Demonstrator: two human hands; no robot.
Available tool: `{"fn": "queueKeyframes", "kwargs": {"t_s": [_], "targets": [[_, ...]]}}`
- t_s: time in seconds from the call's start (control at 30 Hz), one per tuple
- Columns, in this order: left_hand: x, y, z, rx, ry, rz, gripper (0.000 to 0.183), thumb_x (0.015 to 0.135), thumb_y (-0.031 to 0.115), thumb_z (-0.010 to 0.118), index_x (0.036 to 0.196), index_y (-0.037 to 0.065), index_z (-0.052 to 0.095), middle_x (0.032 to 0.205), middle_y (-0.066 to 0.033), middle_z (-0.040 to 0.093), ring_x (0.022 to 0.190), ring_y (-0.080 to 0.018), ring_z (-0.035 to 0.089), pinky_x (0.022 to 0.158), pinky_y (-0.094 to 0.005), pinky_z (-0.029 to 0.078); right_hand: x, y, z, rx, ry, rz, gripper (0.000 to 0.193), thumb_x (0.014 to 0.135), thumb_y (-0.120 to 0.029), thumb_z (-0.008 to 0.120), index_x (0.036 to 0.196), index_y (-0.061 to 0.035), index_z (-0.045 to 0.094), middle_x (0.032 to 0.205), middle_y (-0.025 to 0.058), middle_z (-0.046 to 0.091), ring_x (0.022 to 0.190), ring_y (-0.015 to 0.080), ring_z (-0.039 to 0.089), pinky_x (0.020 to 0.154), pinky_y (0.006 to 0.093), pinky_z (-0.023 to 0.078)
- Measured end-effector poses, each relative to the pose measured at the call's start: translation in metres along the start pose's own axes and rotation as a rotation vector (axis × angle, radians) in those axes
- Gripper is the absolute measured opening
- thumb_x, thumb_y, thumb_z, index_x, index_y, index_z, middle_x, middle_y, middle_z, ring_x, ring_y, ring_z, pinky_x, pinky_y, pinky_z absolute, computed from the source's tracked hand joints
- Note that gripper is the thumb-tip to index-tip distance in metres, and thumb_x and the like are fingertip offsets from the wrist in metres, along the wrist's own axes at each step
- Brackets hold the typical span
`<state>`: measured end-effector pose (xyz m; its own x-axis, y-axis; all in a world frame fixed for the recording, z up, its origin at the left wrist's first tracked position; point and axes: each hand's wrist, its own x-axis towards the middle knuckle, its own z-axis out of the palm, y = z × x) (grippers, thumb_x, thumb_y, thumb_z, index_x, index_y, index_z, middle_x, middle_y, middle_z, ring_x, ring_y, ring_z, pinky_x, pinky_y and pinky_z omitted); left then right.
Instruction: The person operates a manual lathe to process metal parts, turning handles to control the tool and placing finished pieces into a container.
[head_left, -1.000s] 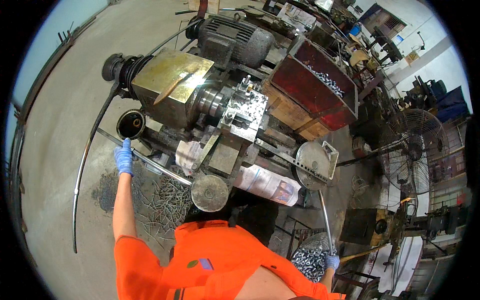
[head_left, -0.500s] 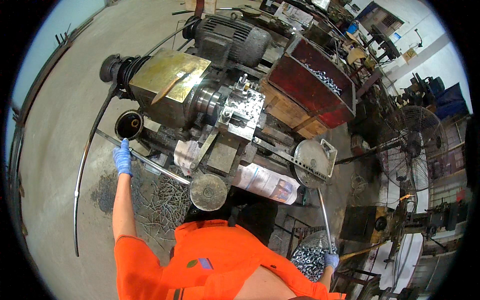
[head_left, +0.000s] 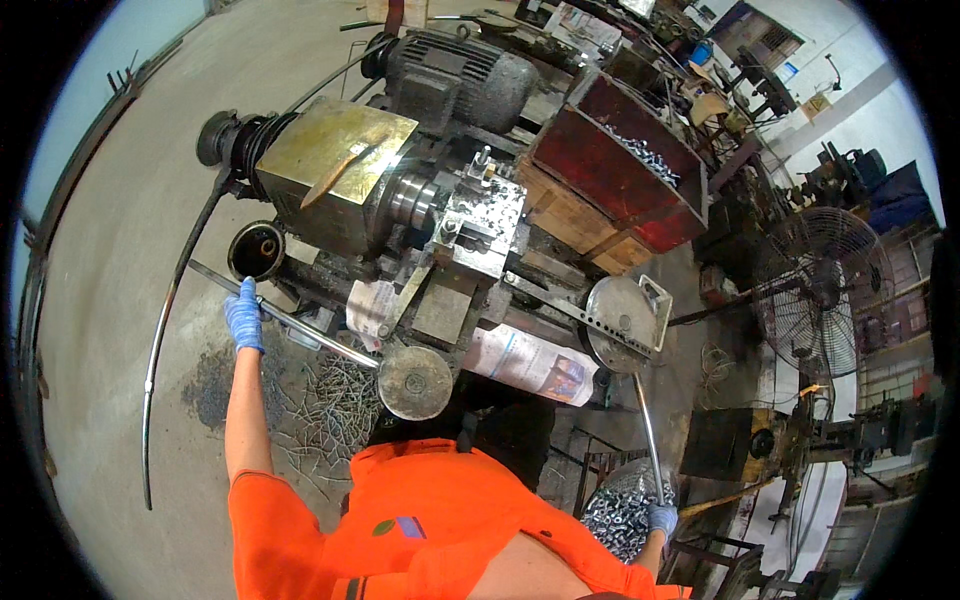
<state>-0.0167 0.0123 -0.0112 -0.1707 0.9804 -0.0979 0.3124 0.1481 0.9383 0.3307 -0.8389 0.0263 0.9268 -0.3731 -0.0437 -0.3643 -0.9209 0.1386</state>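
Note:
My left hand, in a blue glove, is closed round a long steel lever bar that runs to a round metal disc on the machine's near side. Low on the right, my gloved right hand grips the lower end of a second steel lever, which comes down from a larger disc. Between the arms stands a greasy lathe-like machine with a brass-topped head, a shiny spindle and a metal tool block. Its fingers partly hidden, my right hand is beside a basket of small metal parts.
A red bin holding metal parts rests on a wooden crate behind the machine. An electric motor sits at the back. To the right stands a large fan. Metal shavings lie on the floor below my left arm.

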Motion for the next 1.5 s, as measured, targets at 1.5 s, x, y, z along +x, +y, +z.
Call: {"fn": "queueKeyframes", "kwargs": {"t_s": [1.5], "targets": [[0.008, -0.022, 0.008, -0.083, 0.063, 0.091, 0.046, 0.081, 0.042, 0.059, 0.065, -0.001, 0.058, 0.053, -0.0061, 0.051, 0.046, -0.0164, 0.045, 0.044, -0.0351, 0.036, -0.011, -0.002, 0.005, -0.105, -0.06, 0.021, 0.062, 0.065, -0.044, 0.066, 0.11, -0.0015, 0.057, 0.096, 0.0243, 0.061, 0.092, 0.0378, 0.059, 0.08, 0.0434, 0.048]]}}
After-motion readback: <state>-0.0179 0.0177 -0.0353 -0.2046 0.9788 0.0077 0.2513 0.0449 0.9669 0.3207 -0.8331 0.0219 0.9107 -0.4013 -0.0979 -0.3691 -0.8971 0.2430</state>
